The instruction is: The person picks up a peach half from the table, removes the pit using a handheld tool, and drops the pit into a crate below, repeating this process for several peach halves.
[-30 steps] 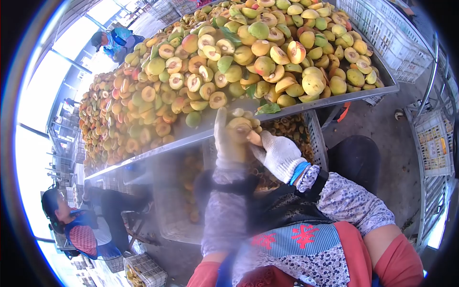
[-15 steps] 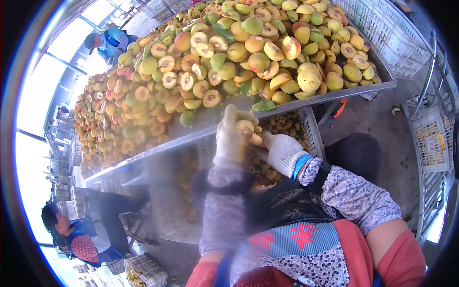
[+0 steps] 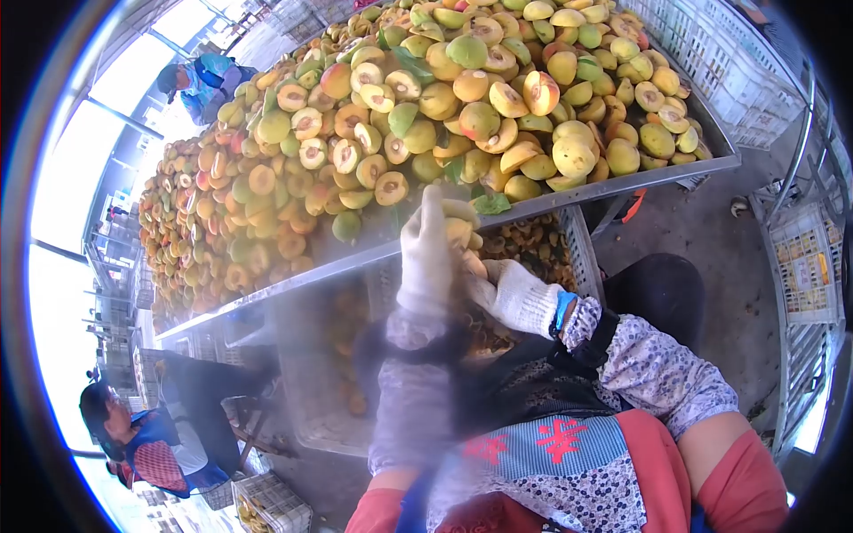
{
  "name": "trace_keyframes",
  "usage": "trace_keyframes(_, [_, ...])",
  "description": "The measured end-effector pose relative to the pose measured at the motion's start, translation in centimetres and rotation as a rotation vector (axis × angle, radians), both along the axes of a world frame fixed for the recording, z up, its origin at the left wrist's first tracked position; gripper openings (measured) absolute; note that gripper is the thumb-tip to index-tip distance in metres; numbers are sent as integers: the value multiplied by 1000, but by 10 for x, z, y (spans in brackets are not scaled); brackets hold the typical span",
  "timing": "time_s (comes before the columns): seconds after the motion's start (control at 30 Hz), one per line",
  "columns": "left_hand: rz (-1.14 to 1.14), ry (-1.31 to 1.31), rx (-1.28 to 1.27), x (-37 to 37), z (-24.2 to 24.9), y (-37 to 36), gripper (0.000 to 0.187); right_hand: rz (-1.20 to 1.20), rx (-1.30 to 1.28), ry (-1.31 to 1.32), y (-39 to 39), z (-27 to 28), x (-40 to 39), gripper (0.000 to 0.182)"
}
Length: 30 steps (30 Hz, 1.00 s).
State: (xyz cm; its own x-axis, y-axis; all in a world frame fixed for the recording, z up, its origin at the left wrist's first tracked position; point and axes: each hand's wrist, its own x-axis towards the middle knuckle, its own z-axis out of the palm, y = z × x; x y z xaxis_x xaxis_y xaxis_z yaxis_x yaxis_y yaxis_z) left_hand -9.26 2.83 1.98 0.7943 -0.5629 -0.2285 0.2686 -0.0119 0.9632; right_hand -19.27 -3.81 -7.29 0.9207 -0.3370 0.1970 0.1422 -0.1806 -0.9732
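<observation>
My left hand [image 3: 428, 253], in a white glove, is closed around a yellow peach [image 3: 458, 233] just in front of the metal table's edge. From the right, my gloved right hand [image 3: 518, 291] comes up against that peach with its fingers curled. A small orange-brown piece [image 3: 474, 264] shows at the right fingertips; I cannot tell whether it is a tool handle or part of the fruit. Beyond my hands, a large heap of halved and whole peaches [image 3: 391, 147] covers the table. A green leaf [image 3: 490, 204] lies at the rim close to my left fingertips.
Under my hands, a crate [image 3: 582, 253] holds brownish peach scraps [image 3: 533, 244]. The metal table rim [image 3: 622, 180] runs across in front of me. Stacked white crates [image 3: 724, 75] stand at the right. One person [image 3: 160, 440] sits at the left; another [image 3: 206, 82] is across the heap.
My right hand has shifted slightly left and down, closer to my left hand, and less of the orange-brown piece shows. My left hand still holds the peach.
</observation>
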Motion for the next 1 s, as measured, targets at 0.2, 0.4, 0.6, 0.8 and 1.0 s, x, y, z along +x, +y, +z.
trace_keyframes(0.2, [226,-281,-252,-4,-24,-9,51,376,553,625,-22,63,-10,48])
trace_keyframes(0.4, [27,-309,-146,19,-23,8,43,388,83,539,-29,61,-4,55])
trace_keyframes(0.6, [-382,34,-288,32,-26,19,43,584,851,787,-37,67,-8,58])
trace_keyframes(0.8, [-2,266,-467,1,-8,3,35,387,277,445,-17,50,-6,42])
trace_keyframes(1.0, [93,254,-919,59,-7,61,20,236,-607,609,-29,37,-14,42])
